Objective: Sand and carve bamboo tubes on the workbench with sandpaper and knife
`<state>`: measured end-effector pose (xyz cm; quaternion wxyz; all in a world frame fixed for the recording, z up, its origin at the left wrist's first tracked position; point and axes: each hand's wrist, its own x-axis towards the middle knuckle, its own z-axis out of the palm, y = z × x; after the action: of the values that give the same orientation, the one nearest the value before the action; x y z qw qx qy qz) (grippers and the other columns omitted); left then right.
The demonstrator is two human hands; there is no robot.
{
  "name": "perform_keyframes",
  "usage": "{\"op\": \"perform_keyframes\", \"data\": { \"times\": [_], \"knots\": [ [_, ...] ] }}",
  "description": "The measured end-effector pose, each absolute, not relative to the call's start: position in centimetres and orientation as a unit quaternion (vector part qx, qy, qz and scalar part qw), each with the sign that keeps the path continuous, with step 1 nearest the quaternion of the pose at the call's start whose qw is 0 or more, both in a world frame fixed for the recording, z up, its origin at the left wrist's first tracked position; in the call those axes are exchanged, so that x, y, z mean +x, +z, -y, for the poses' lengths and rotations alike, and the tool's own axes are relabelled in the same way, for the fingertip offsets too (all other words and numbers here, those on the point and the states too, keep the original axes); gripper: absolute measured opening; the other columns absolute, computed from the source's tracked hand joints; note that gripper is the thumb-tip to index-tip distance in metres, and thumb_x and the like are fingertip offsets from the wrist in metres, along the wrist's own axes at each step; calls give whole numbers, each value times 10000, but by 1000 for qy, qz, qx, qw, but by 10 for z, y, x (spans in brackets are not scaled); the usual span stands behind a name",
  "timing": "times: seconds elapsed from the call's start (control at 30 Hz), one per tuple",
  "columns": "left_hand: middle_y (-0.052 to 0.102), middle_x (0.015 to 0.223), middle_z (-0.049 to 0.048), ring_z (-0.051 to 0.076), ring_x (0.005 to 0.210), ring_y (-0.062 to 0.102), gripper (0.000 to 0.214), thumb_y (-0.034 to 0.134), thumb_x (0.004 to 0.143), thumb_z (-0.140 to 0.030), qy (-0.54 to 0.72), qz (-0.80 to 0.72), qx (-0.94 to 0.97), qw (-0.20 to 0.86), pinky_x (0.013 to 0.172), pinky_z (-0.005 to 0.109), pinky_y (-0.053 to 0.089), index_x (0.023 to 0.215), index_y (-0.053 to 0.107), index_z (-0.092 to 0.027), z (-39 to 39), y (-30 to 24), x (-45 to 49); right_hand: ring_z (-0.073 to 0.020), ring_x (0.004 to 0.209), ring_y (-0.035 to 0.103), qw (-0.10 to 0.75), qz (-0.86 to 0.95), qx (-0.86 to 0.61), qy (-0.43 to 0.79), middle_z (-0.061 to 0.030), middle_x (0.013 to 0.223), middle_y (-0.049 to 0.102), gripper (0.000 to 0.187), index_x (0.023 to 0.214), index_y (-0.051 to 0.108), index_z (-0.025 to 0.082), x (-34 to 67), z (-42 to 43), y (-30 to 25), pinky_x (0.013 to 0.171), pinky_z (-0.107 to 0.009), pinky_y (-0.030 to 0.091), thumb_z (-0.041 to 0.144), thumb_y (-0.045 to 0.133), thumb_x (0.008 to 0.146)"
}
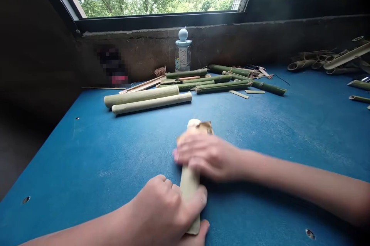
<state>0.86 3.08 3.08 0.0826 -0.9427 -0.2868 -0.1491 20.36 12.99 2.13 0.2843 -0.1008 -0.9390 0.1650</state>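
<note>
A pale, peeled bamboo piece [189, 184] lies lengthwise on the blue table in front of me, pointing away. My left hand [170, 207] is closed around its near end, with the thumb across the top. Farther up the piece, my right hand [202, 153] presses down over it, slightly smeared by motion. Under those fingers is a brown, worn sheet that looks like sandpaper [207, 125]; its torn edge sticks out past the hand. The rounded far tip of the bamboo shows just beyond, while the middle stretch is hidden beneath the right hand.
Two peeled bamboo lengths [152, 102] rest at the back left of the blue table [121, 153]. Behind them lie several green bamboo pieces [222, 86] and a lidded clear jar [182, 55] against the wall. More cut bamboo [326, 63] is piled at the far right.
</note>
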Motion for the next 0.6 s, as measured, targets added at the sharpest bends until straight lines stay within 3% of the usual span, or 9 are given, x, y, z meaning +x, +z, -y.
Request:
{"op": "perform_keyframes", "data": {
  "times": [0.07,0.17,0.27,0.4,0.6],
  "knots": [
    [572,517,18,211,400,535,192,506,783,-370,-167,289,-939,86,387,327,391,787,608,-208,-29,30,9,-172,1114,684,292,940,-34,173,-90,1141,756,401,1109,718,90,198,-123,20,1075,-314,490,274,368,1035],
    [547,493,2,211,372,497,301,493,789,-380,-166,311,-930,101,375,335,381,957,661,-196,-24,28,9,-195,1063,699,308,940,-81,125,-86,1094,771,387,1088,724,105,200,-134,17,1023,-367,520,235,364,1031],
    [526,480,-19,209,356,471,344,510,791,-383,-165,330,-924,102,369,338,382,1050,660,-214,-21,27,11,-237,1116,676,312,930,-184,58,-97,1087,771,378,1108,723,100,205,-143,16,1030,-427,507,216,371,1033],
    [536,497,-7,214,373,484,212,520,745,-350,-165,332,-923,102,371,352,398,866,655,-240,-20,26,12,-209,1155,665,305,944,-104,75,-82,1176,745,357,1118,721,87,203,-130,17,1105,-344,465,271,429,1024],
    [551,499,-28,209,367,504,350,540,759,-359,-172,340,-919,97,375,346,424,1058,657,-220,-19,23,9,-243,1261,605,280,936,-208,52,-96,1241,712,375,1161,712,114,204,-139,18,1123,-440,448,221,378,1028]
  ]
}}
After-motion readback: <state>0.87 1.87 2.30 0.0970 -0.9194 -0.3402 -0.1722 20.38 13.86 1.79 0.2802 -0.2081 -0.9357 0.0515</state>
